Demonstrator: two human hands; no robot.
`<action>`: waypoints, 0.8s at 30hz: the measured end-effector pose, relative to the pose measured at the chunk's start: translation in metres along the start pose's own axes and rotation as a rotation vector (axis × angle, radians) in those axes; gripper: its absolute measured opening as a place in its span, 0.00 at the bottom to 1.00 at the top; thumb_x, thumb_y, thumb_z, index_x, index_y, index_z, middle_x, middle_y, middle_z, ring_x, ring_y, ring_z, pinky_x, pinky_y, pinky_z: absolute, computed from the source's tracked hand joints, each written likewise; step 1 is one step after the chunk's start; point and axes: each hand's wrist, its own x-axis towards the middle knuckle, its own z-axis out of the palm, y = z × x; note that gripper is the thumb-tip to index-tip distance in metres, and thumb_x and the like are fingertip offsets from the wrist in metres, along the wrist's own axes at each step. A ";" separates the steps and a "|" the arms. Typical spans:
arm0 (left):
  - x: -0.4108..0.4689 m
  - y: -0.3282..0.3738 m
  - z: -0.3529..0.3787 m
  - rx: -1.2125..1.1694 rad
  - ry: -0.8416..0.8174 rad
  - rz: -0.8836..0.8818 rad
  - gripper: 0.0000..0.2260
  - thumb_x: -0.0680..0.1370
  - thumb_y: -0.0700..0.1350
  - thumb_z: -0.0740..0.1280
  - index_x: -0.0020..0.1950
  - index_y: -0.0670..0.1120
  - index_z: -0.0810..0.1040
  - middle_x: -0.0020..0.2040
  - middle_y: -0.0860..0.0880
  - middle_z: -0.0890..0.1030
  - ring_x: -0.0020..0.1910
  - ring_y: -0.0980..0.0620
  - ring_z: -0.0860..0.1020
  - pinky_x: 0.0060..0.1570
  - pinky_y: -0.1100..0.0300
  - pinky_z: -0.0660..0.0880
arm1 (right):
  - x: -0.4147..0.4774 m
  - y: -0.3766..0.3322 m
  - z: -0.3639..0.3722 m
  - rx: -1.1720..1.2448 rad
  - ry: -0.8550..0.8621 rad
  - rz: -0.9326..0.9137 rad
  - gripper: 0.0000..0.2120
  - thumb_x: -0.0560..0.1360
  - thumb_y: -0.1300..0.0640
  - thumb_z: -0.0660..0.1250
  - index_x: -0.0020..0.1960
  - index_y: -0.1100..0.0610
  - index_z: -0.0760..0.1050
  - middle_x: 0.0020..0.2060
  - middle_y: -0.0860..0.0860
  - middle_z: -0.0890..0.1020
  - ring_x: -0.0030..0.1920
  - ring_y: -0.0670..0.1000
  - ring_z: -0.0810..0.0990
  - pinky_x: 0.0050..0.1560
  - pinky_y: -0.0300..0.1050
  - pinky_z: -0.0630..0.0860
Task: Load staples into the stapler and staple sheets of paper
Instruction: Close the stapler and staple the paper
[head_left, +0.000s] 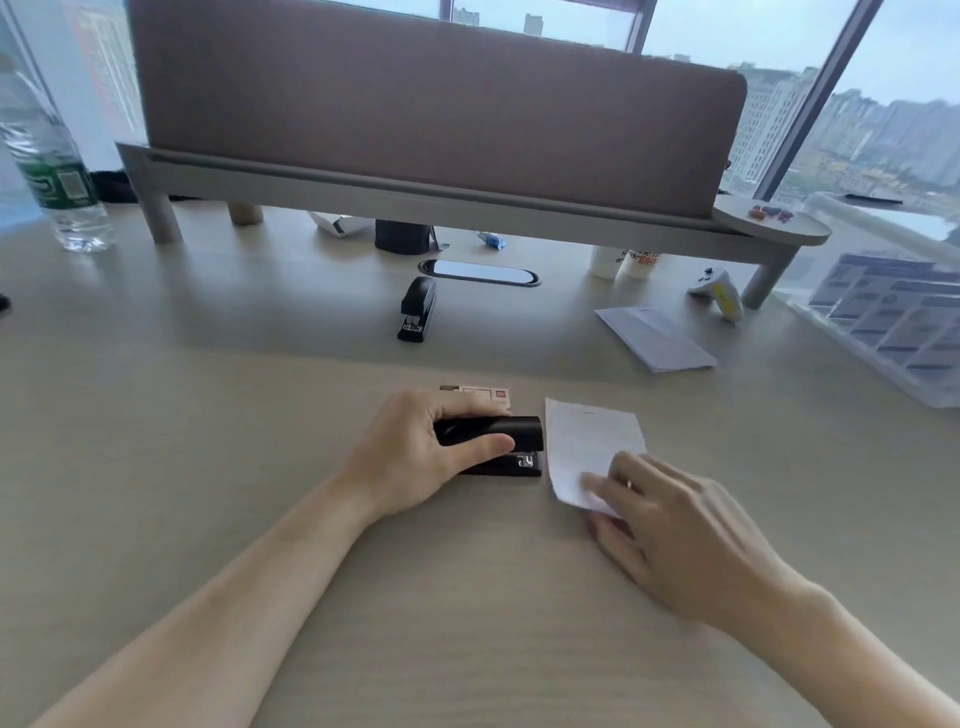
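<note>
A black stapler (511, 434) lies on its side on the desk (208, 467), its mouth facing right. My left hand (415, 457) is wrapped around its rear, thumb on the near side. Just right of the stapler's mouth lies a small white paper sheet (587, 441). My right hand (675, 530) pinches the sheet's near corner, with fingers on top and thumb below it. A small staple box (485, 394) with a red mark sits right behind the stapler, partly hidden by my left hand.
A second black stapler (417, 316) stands farther back at centre. A stack of white paper (654, 338) lies at right. A water bottle (52, 171) stands far left. A raised monitor shelf (415, 197) spans the back; a clear plastic tray (893, 322) sits far right.
</note>
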 end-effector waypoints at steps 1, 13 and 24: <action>-0.001 -0.001 0.000 -0.008 0.002 -0.001 0.12 0.74 0.52 0.78 0.58 0.57 0.88 0.60 0.62 0.86 0.61 0.70 0.80 0.68 0.66 0.74 | -0.002 -0.003 0.000 0.048 -0.044 0.013 0.21 0.81 0.40 0.59 0.58 0.52 0.83 0.43 0.48 0.79 0.41 0.53 0.83 0.32 0.47 0.80; 0.004 -0.005 0.000 -0.050 -0.029 0.005 0.10 0.75 0.50 0.79 0.56 0.55 0.89 0.55 0.62 0.88 0.57 0.66 0.84 0.66 0.59 0.78 | 0.094 0.079 0.010 0.408 -0.529 0.422 0.40 0.68 0.36 0.79 0.75 0.46 0.70 0.63 0.44 0.76 0.60 0.46 0.77 0.64 0.44 0.72; 0.005 -0.006 0.001 -0.078 -0.042 -0.001 0.10 0.74 0.49 0.79 0.55 0.55 0.89 0.54 0.61 0.88 0.56 0.64 0.85 0.65 0.58 0.79 | 0.070 0.085 0.007 0.979 -0.315 0.629 0.11 0.76 0.62 0.77 0.56 0.56 0.79 0.50 0.53 0.88 0.45 0.55 0.89 0.41 0.47 0.85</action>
